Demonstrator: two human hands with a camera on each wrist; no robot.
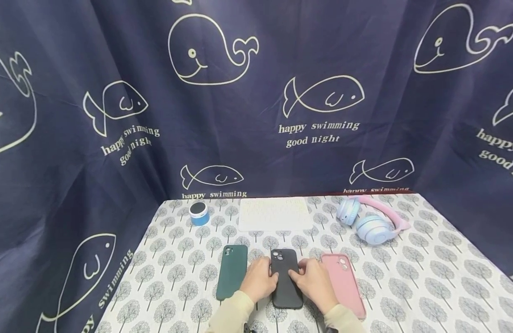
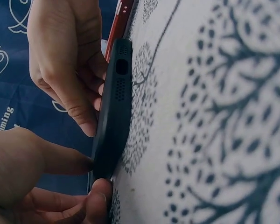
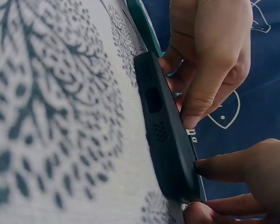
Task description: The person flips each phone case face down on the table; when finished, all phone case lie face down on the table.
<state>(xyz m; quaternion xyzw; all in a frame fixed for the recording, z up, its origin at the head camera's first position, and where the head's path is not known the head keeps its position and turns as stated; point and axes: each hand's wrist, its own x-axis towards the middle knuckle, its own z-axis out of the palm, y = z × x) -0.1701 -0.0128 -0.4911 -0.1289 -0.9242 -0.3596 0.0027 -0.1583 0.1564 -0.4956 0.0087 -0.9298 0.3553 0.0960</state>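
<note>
A black phone case (image 1: 287, 291) lies back side up on the patterned cloth, its camera corner at the far left. My left hand (image 1: 258, 280) grips its left edge, thumb over the back and fingers along the side. On the opposite edge, my right hand (image 1: 318, 281) pinches it in the same way. The case's port opening and speaker holes show along its near end (image 2: 113, 107) in the left wrist view, and that end (image 3: 165, 135) is also seen in the right wrist view. Both views show it close against the cloth.
A dark green phone case (image 1: 232, 273) lies left of my hands and a pink one (image 1: 345, 289) lies right. Farther back are a blue round speaker (image 1: 199, 214), a white keyboard (image 1: 275, 214) and pink-and-blue headphones (image 1: 375, 230). A navy curtain (image 1: 256, 152) stands behind the table.
</note>
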